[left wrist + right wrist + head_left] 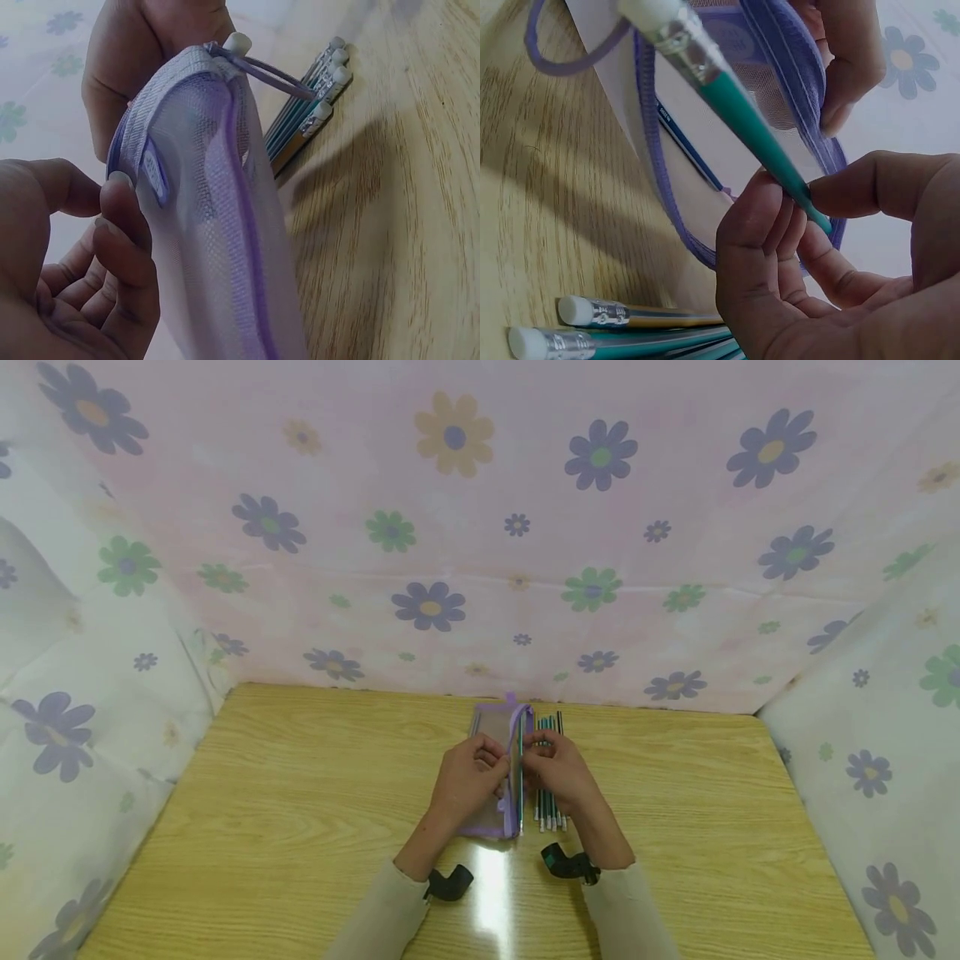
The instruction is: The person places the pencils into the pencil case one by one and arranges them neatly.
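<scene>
My left hand pinches the zipper edge of a purple-trimmed mesh pencil case between thumb and index finger. Its mouth is held apart, as the right wrist view shows. At that mouth, my right hand pinches a green pencil with a white eraser and a silver ferrule. The pencil lies across the opening, eraser end towards me. Through the opening a dark blue pencil shows inside the case. Right beside the case, partly under my right hand, lies a row of several pencils, eraser ends towards me.
The wood-grain table extends to both sides of the hands. A flowered cloth hangs behind it and along both sides. A purple loop hangs off the case's near end. Black wrist mounts sit at both cuffs.
</scene>
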`<state>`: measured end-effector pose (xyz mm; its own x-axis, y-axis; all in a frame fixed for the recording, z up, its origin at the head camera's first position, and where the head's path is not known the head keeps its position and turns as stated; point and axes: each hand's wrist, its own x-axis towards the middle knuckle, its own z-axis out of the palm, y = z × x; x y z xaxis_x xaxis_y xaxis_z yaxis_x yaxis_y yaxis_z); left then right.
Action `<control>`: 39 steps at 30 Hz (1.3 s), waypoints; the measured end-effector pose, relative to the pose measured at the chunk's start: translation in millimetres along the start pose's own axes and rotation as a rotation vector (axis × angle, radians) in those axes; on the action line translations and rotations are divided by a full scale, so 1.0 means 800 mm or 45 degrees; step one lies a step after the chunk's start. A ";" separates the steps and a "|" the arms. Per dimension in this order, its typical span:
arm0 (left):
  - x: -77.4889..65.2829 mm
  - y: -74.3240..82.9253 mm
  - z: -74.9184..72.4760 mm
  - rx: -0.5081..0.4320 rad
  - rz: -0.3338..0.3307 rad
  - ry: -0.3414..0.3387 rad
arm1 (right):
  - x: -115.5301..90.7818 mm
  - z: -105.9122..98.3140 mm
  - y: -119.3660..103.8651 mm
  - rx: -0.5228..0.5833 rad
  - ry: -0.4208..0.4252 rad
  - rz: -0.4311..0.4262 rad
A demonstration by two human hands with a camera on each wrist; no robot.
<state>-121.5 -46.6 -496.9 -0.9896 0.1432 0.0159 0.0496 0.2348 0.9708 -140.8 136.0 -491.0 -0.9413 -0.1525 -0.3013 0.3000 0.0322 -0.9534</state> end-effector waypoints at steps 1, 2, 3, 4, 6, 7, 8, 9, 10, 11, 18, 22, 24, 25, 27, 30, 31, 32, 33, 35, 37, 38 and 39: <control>0.000 0.000 0.000 0.003 -0.001 -0.003 | 0.000 0.000 0.000 -0.005 0.010 -0.003; 0.000 0.000 0.000 0.008 -0.002 -0.005 | 0.000 0.001 0.001 -0.011 0.019 -0.008; 0.000 0.000 0.000 0.009 -0.007 -0.007 | 0.000 0.001 0.001 -0.019 0.032 -0.012; 0.000 0.000 0.000 0.010 -0.011 -0.009 | 0.000 0.002 0.001 -0.027 0.046 -0.018; 0.000 0.000 0.001 0.014 -0.013 -0.013 | 0.000 0.003 0.001 -0.051 0.077 -0.033; 0.000 -0.001 0.001 0.018 -0.012 -0.015 | 0.000 0.004 0.001 -0.065 0.087 -0.044; 0.000 -0.001 0.001 0.023 -0.011 -0.018 | -0.001 0.004 0.000 -0.078 0.096 -0.053; 0.000 -0.001 0.002 0.027 -0.010 -0.021 | -0.001 0.005 0.000 -0.088 0.106 -0.058; -0.001 -0.001 0.002 0.031 -0.007 -0.024 | -0.002 0.006 -0.001 -0.098 0.111 -0.065; -0.001 0.000 0.002 0.031 -0.006 -0.029 | -0.002 0.007 -0.001 -0.104 0.117 -0.065; -0.001 0.001 0.002 0.023 -0.006 -0.055 | -0.006 0.008 -0.006 -0.140 0.138 -0.093; -0.001 0.002 0.002 0.038 0.009 -0.051 | -0.008 0.011 -0.008 -0.193 0.155 -0.118; -0.001 0.002 0.003 0.041 0.013 -0.050 | -0.009 0.013 -0.008 -0.193 0.146 -0.114; -0.001 0.002 0.003 0.037 0.011 -0.051 | -0.009 0.013 -0.009 -0.185 0.138 -0.109; -0.001 0.001 0.003 0.037 0.010 -0.052 | -0.010 0.014 -0.009 -0.166 0.124 -0.099; -0.001 0.002 0.003 0.035 0.007 -0.052 | -0.010 0.014 -0.009 -0.163 0.117 -0.098; -0.001 0.002 0.003 0.035 0.006 -0.051 | -0.010 0.014 -0.009 -0.167 0.116 -0.102; -0.001 0.002 0.003 0.036 0.008 -0.049 | -0.011 0.014 -0.009 -0.166 0.114 -0.104; -0.001 0.002 0.002 0.037 0.009 -0.049 | -0.011 0.014 -0.009 -0.166 0.110 -0.108; -0.001 0.002 0.002 0.036 0.010 -0.049 | -0.010 0.013 -0.009 -0.157 0.098 -0.114; -0.001 0.002 0.001 0.031 0.015 -0.049 | -0.010 0.012 -0.009 -0.134 0.087 -0.119; -0.001 0.001 0.000 0.032 0.017 -0.049 | -0.010 0.011 -0.010 -0.122 0.080 -0.120; 0.000 0.001 0.000 0.033 0.019 -0.048 | -0.010 0.010 -0.010 -0.113 0.076 -0.119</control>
<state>-121.2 -46.7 -495.8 -0.9829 0.1831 0.0204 0.0679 0.2570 0.9640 -134.6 128.9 -481.0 -0.9729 -0.0998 -0.2086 0.1977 0.1085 -0.9742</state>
